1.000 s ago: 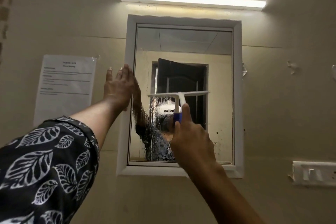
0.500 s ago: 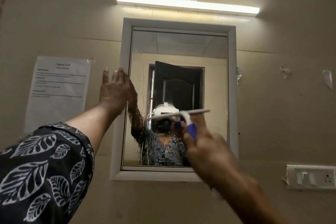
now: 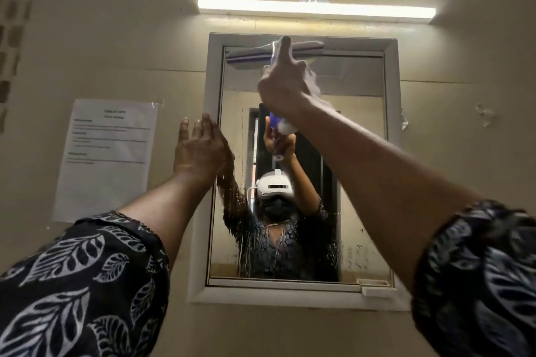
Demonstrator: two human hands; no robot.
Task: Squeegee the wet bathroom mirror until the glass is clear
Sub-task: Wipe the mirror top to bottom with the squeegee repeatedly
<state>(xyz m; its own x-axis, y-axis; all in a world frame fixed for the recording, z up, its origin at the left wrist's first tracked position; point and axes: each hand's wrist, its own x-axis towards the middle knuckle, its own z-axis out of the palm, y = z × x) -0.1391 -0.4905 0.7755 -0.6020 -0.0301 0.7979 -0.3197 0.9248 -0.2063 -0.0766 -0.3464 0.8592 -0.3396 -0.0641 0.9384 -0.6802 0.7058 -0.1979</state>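
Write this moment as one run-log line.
right hand: grips squeegee at mirror top | left hand: open against frame | droplets: lower glass

I can read nothing from here; the white paper sheet (image 3: 106, 159) taped up left of the mirror (image 3: 362, 177) carries a centred heading and several printed lines; all of it is too blurred for me to make out.
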